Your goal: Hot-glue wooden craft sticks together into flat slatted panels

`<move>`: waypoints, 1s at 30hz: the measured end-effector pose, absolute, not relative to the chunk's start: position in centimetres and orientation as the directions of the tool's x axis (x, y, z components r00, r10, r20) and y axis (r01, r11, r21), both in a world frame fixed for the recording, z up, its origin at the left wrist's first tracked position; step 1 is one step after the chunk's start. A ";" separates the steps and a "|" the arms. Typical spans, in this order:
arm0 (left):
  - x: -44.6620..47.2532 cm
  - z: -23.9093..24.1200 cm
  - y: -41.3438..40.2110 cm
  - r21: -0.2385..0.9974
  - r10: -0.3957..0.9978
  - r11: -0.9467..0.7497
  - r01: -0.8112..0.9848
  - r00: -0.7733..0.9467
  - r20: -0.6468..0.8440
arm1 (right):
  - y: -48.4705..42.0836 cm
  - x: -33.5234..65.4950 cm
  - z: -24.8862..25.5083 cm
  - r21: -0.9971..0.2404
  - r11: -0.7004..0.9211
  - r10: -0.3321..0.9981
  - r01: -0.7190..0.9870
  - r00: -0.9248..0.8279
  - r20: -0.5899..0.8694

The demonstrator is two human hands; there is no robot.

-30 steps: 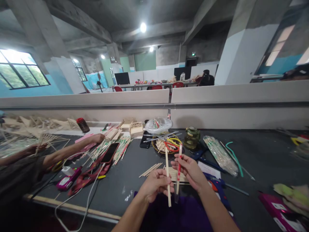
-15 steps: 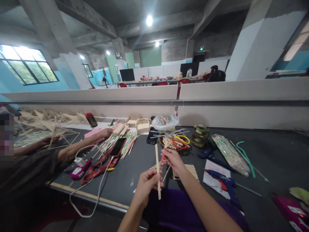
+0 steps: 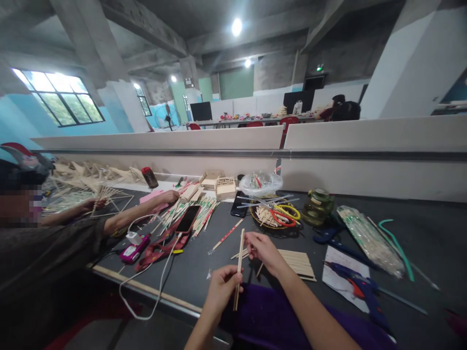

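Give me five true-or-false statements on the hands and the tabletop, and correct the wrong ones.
1. The left hand grips pale sticks. True.
2. The right hand holds the scissors. False: the scissors lie over the short sticks in the round container.
3. The red-patterned strip lies on the dark tabletop. True.
4. The blue glue gun lies to the left of both hands. False: it lies to their right, partly over the white paper.
5. The green jar stands to the right of the scissors. True.

Left hand (image 3: 223,286) in a pinch, right hand (image 3: 263,249) slightly farther forward, forearms (image 3: 306,301) bare
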State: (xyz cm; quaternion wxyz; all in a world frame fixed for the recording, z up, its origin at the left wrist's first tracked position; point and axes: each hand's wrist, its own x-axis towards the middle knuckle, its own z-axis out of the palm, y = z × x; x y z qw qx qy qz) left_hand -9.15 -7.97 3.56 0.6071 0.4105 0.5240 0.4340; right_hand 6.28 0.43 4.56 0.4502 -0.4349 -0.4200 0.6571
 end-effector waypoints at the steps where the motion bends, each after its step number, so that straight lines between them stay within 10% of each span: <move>1: -8.6 3.4 -7.8 0.953 0.954 0.290 -0.083 0.104 -0.281 | -0.6 7.1 4.8 -0.945 -0.243 0.949 -0.218 -0.256 -0.185; 17: -8.1 3.3 -7.0 0.871 0.926 0.378 -0.316 0.102 -0.365 | 0.7 12.5 3.0 -0.927 -0.145 0.970 -0.345 0.134 -0.202; 25: -9.0 3.9 -7.1 0.814 0.913 0.407 -0.414 0.150 -0.380 | 2.3 7.8 3.7 -0.915 -0.205 0.979 -0.347 -0.071 -0.192; 30: -7.4 4.8 -6.8 0.916 0.915 0.372 -0.148 0.225 -0.335 | -0.5 9.7 5.7 -0.938 -0.194 0.973 -0.288 -0.180 -0.146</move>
